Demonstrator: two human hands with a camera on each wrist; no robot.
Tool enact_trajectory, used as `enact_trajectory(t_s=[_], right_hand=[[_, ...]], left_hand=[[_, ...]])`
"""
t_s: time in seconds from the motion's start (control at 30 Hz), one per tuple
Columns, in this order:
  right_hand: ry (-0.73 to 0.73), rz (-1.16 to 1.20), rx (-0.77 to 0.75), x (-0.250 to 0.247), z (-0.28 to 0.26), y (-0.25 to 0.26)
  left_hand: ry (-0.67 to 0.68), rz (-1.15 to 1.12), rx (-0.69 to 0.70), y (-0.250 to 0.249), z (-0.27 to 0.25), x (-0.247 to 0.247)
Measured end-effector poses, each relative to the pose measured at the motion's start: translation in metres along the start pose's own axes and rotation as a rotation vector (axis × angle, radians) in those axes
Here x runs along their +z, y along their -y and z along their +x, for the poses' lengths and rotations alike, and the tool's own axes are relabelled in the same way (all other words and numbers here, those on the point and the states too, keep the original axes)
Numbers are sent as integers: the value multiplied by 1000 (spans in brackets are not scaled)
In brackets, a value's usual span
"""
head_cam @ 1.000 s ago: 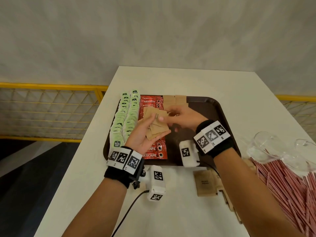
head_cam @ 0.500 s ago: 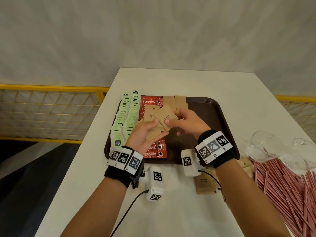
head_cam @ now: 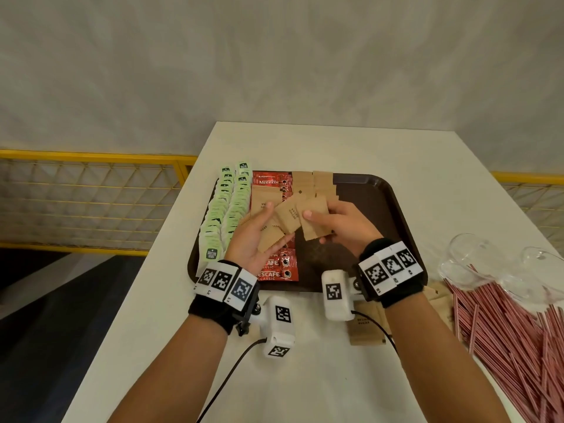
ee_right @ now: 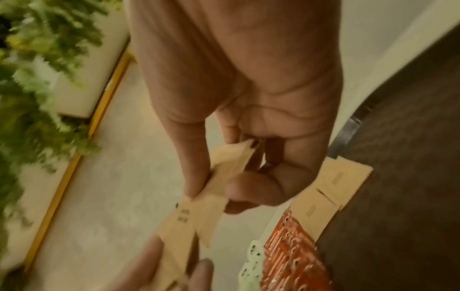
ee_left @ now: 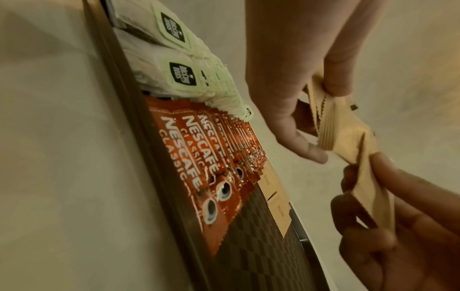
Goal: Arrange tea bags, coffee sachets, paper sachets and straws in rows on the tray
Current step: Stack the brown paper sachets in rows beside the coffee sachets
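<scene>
Head view: two hands meet above a dark brown tray (head_cam: 393, 209) on a white surface (head_cam: 320, 377). The left hand (head_cam: 254, 239), palm up with fingers partly curled, holds a fanned stack of brown paper sachets (head_cam: 276, 232), thumb pressing on top. The right hand (head_cam: 345, 224) pinches one sachet (head_cam: 314, 219) between thumb and fingers, its edge touching the stack.

On the tray, two rows of green tea bags (head_cam: 227, 206) run along the left side. Just right of them lies a row of red coffee sachets (head_cam: 279, 268), partly hidden by the left hand. Next comes a short row of paper sachets (head_cam: 314, 183) at the far end; the right part of the tray is bare.

More paper sachets (head_cam: 364, 331) lie on the surface near the right wrist. A heap of red straws (head_cam: 506, 340) covers the right edge, with clear plastic (head_cam: 476, 264) at its far end.

Left wrist view: the stack's edges (ee_left: 328, 128) show many sachets held together, above the coffee sachets (ee_left: 199, 157).
</scene>
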State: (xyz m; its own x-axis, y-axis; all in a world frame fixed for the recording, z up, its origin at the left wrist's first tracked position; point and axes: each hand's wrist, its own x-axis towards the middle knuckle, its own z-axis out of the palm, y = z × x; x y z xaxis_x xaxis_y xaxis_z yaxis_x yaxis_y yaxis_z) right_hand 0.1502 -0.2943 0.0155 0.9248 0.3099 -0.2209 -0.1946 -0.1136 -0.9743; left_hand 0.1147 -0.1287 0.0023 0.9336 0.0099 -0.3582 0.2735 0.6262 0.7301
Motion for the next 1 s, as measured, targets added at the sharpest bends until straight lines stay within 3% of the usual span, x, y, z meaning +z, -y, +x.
enact_trajectory(t_s=[0.1, 0.17, 0.4, 0.53, 0.77, 1.0], right_hand=[[-42, 325, 52, 0, -3, -3], [-58, 366, 53, 6, -5, -6], [-40, -25, -53, -7, -10, 6], [64, -222, -136, -11, 0, 29], [199, -451, -39, -10, 10, 29], [163, -21, 0, -2, 6, 3]], left_hand=[[28, -33, 22, 3, -1, 3], [62, -21, 26, 7, -4, 6], [-20, 178, 84, 2, -5, -5], [-34, 271, 61, -1, -4, -6], [5, 261, 35, -3, -4, -3], [-44, 102, 60, -1, -2, -4]])
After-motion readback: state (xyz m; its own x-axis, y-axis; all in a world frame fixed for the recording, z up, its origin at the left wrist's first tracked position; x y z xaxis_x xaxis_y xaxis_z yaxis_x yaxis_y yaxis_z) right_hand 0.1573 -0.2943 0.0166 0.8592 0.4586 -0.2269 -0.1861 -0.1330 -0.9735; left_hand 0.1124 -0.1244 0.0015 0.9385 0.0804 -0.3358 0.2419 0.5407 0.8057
